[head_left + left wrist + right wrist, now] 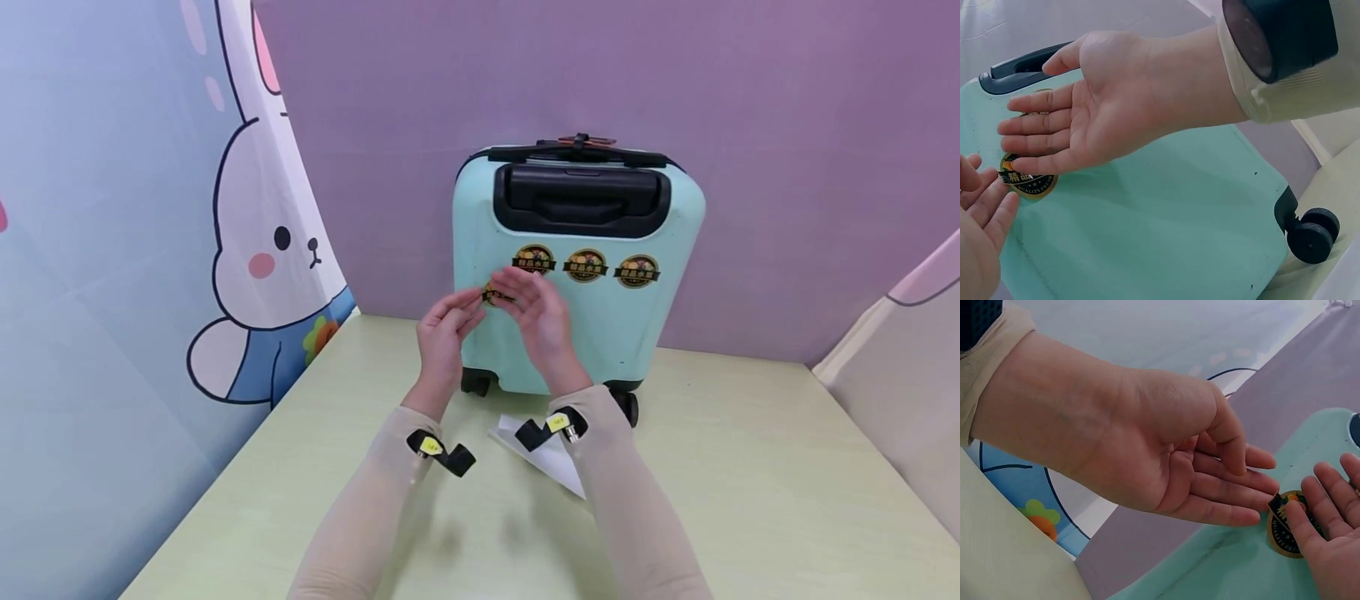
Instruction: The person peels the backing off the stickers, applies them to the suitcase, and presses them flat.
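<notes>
A mint-green suitcase [592, 333] stands upright with a row of three round black-and-gold stickers, the leftmost sticker [534, 258] just above my right hand. Below that row, another round sticker [1029, 184] lies on the suitcase's left side. My left hand [450, 329] has its fingertips at this sticker's left edge; in the right wrist view its fingers are extended and the thumb bends inward. My right hand [540, 317], fingers straight and slightly spread, covers the sticker's right part with its fingertips. Whether every fingertip touches the surface is hard to tell.
A folded white sheet [551, 458] lies on the pale table [750, 467] in front of the suitcase, partly behind my right forearm. Black wheels [626, 407] rest under the suitcase. A purple cloth [375, 167] hangs behind, and a rabbit-print cloth [112, 292] borders the left.
</notes>
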The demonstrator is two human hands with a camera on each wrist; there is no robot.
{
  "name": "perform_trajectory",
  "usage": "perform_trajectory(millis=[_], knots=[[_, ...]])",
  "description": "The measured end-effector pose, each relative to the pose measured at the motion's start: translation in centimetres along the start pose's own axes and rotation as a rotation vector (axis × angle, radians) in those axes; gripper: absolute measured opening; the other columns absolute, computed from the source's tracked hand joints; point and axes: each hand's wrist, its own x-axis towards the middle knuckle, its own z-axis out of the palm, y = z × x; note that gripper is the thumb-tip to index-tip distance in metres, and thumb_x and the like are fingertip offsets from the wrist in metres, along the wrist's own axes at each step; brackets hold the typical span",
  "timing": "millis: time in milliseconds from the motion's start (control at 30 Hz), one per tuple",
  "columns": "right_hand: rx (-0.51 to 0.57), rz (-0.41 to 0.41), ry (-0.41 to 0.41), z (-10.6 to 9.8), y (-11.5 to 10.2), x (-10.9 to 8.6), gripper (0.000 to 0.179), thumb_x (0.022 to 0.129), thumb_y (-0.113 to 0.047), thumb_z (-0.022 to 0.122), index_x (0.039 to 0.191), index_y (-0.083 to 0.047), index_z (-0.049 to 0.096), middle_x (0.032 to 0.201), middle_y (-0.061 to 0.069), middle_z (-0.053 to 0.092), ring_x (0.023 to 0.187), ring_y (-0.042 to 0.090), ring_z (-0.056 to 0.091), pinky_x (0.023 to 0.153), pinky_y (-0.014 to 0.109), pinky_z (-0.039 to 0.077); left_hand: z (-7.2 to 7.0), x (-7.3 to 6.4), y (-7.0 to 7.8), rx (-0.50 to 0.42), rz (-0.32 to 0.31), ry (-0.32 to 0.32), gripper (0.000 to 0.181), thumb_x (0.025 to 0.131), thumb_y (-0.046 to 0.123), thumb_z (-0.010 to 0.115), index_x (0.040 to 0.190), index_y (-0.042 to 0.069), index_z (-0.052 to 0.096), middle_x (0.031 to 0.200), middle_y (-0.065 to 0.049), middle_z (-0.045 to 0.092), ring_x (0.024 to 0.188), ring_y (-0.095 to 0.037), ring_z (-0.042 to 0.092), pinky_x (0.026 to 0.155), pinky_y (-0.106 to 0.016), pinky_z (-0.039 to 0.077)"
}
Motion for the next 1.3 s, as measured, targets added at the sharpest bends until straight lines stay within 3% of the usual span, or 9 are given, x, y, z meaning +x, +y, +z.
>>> perform_trajectory(millis=[333, 633, 1000, 1300], knots=[[-0.029, -0.018, 0.047, 0.0, 0.6, 0.1, 0.038, 0.108, -0.02, 0.034, 0.11, -0.006, 0.07, 0.108, 0.003, 0.072, 0.107, 0.02, 0.065, 0.103, 0.041, 0.047, -0.3, 0.0, 0.1, -0.035, -0.027, -0.004, 0.024, 0.096, -0.007, 0.048, 0.105, 0.003, 0.068, 0.108, -0.012, 0.072, 0.108, -0.025, 0.068, 0.093, -0.039, 0.055], [-0.064, -0.046, 0.059, -0.2, 0.7, -0.2, 0.035, 0.107, -0.016, 0.036, 0.113, -0.003, 0.069, 0.108, 0.004, 0.072, 0.106, 0.02, 0.066, 0.104, 0.041, 0.047, -0.3, -0.3, 0.2, -0.099, -0.064, 0.007, 0.027, 0.095, -0.01, 0.044, 0.107, 0.004, 0.064, 0.11, -0.012, 0.072, 0.108, -0.025, 0.068, 0.095, -0.04, 0.054], [-0.082, -0.058, 0.058, -0.3, 0.5, -0.2, 0.038, 0.107, -0.015, 0.037, 0.121, 0.009, 0.063, 0.109, 0.005, 0.072, 0.106, 0.021, 0.067, 0.104, 0.043, 0.047, 0.2, -0.9, 0.6, -0.232, -0.125, 0.063, 0.027, 0.093, -0.008, 0.043, 0.115, 0.004, 0.052, 0.125, -0.021, 0.064, 0.121, -0.035, 0.059, 0.099, -0.04, 0.051], [-0.062, -0.044, 0.066, -0.3, 0.4, -0.3, 0.035, 0.106, -0.015, 0.039, 0.116, 0.004, 0.067, 0.108, 0.007, 0.073, 0.105, 0.021, 0.067, 0.102, 0.041, 0.049, 0.8, -1.4, 0.4, -0.251, -0.113, 0.08, 0.027, 0.094, -0.007, 0.041, 0.119, 0.001, 0.048, 0.135, -0.029, 0.055, 0.127, -0.035, 0.054, 0.104, -0.038, 0.047]])
